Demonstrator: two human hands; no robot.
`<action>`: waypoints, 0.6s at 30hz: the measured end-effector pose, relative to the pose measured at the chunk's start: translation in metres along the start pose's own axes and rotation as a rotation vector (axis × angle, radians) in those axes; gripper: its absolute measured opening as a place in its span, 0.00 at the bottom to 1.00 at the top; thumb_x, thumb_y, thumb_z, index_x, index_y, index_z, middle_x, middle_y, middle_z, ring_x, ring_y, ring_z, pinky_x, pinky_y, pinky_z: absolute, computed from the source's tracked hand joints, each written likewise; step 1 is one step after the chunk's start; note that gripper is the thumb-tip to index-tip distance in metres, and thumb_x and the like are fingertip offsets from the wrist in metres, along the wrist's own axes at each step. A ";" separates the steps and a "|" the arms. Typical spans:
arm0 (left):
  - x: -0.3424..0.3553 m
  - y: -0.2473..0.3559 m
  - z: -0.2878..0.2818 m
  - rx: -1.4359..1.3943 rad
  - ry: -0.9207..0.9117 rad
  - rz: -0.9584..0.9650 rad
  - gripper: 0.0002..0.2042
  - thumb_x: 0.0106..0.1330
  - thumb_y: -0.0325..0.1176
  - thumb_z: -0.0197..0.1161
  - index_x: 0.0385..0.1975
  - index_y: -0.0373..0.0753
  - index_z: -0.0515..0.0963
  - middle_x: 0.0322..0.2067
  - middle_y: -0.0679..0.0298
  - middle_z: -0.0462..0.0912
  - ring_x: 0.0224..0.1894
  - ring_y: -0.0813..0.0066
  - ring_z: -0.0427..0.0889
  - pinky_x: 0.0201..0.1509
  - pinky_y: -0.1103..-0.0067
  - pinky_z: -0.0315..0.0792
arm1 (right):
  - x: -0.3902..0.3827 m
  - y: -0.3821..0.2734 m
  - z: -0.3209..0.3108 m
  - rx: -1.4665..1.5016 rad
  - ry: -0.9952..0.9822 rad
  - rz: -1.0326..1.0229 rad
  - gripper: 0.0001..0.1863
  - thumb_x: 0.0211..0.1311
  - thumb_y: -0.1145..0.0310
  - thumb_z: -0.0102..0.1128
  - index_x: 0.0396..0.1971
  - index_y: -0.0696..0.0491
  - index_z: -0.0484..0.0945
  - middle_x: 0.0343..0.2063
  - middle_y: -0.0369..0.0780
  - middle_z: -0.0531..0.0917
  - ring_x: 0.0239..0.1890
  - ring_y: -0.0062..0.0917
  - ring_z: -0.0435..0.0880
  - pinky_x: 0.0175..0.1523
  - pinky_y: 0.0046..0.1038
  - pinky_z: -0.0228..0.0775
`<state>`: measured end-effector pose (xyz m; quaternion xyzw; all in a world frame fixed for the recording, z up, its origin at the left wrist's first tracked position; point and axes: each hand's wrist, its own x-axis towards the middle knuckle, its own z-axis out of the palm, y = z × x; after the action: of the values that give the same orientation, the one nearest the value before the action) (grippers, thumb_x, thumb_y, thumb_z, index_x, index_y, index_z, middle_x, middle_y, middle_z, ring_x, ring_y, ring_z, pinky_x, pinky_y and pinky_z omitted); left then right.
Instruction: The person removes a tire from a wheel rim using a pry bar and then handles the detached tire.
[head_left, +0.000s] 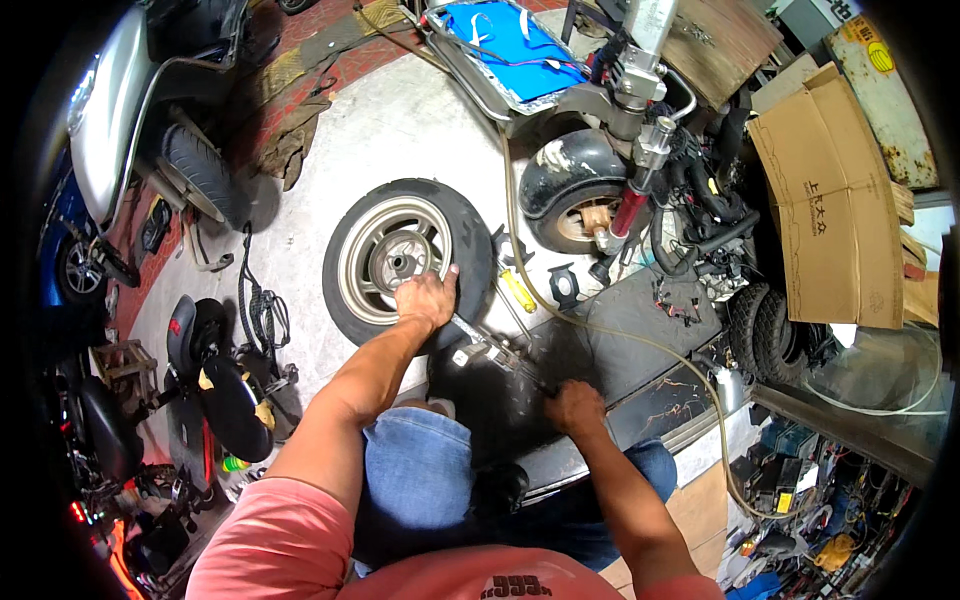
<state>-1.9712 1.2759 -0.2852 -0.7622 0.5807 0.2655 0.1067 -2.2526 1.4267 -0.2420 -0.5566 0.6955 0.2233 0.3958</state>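
A scooter wheel (470, 235) with a black tyre and pale metal rim lies flat on the light floor, hub facing up. My left hand (425, 300) holds it at the near right side of the rim; the fingers curl inward over the rim and the thumb stretches toward the tyre. Close to the tyre's near edge is a long silvery metal tool (490, 350), slanting toward my right hand (575, 408). That hand is closed around the tool's dark end, which is mostly hidden. The tool's exact kind is unclear. Beneath it spreads a black mat (620, 350).
A yellow-handled screwdriver (518, 290) lies right of the wheel. A hose (650, 338) curves across the floor and mat. Beyond stands a vehicle's fat front wheel (575, 180). A cardboard box (830, 210) is at right, a silver scooter (115, 130) at far left, scooter seats (235, 405) nearer.
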 end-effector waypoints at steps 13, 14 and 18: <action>0.006 -0.014 0.030 0.038 0.055 0.028 0.38 0.78 0.61 0.35 0.45 0.31 0.85 0.49 0.43 0.86 0.56 0.48 0.84 0.63 0.59 0.73 | 0.079 0.043 0.098 -0.026 0.053 -0.234 0.23 0.51 0.50 0.70 0.38 0.54 0.88 0.38 0.51 0.88 0.44 0.49 0.87 0.52 0.49 0.80; 0.001 -0.017 0.024 0.073 0.095 -0.007 0.38 0.78 0.60 0.35 0.46 0.31 0.85 0.49 0.44 0.86 0.56 0.49 0.84 0.63 0.59 0.72 | 0.074 0.034 0.101 -0.014 0.116 -0.257 0.24 0.54 0.49 0.67 0.40 0.54 0.88 0.41 0.52 0.88 0.47 0.49 0.87 0.56 0.48 0.79; 0.004 -0.019 0.018 0.032 -0.003 0.005 0.38 0.78 0.60 0.34 0.47 0.31 0.85 0.49 0.44 0.86 0.56 0.49 0.84 0.63 0.59 0.72 | 0.075 0.026 0.091 0.012 0.035 -0.157 0.22 0.60 0.49 0.60 0.45 0.48 0.88 0.47 0.51 0.87 0.52 0.49 0.85 0.60 0.47 0.77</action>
<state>-1.9578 1.2869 -0.3047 -0.7585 0.5867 0.2576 0.1189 -2.2551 1.4582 -0.3585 -0.6108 0.6577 0.1779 0.4032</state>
